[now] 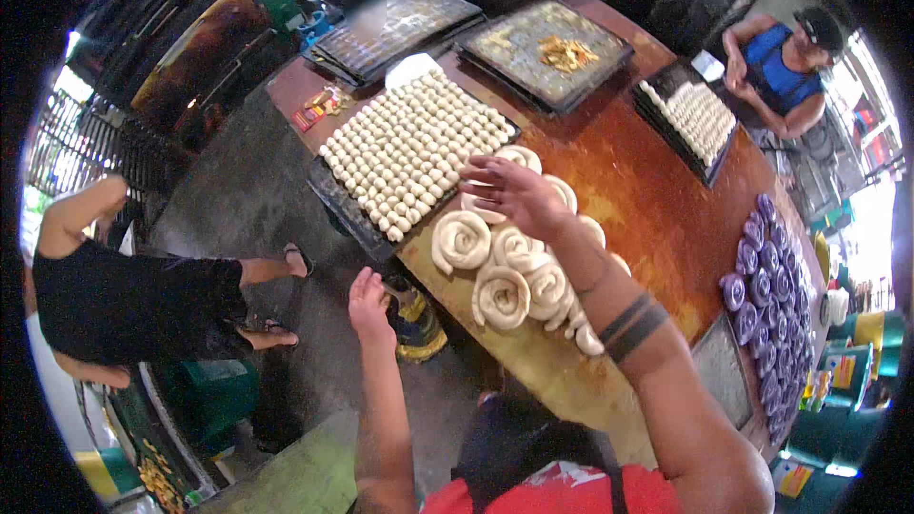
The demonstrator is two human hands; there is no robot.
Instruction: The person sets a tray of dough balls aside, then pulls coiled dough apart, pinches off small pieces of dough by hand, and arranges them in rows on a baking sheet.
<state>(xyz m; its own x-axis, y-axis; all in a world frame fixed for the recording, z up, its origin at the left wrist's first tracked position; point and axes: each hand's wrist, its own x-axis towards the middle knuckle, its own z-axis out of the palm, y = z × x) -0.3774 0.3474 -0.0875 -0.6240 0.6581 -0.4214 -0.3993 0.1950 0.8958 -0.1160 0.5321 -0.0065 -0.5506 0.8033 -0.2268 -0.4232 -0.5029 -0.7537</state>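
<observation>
My right hand (519,195) is stretched over the far end of a group of white spiral dough coils (500,297), fingers apart and with nothing seen in them. It hides part of the coils under it; whether it touches them I cannot tell. My left hand (371,305) is raised beside the table's left edge, over the floor side, fingers loosely extended and holding nothing visible. Beyond the right hand, a black baking tray (354,214) bears rows of small round dough balls (409,148). A thin dough strip (583,328) trails from the nearest coils.
Purple dough spirals (776,314) cover the table's (657,219) right end. Stacked trays (547,52) stand at the back, one with yellowish scraps. Another dough tray (690,119) lies near a person in blue (785,71). A person in black (143,305) stands at left.
</observation>
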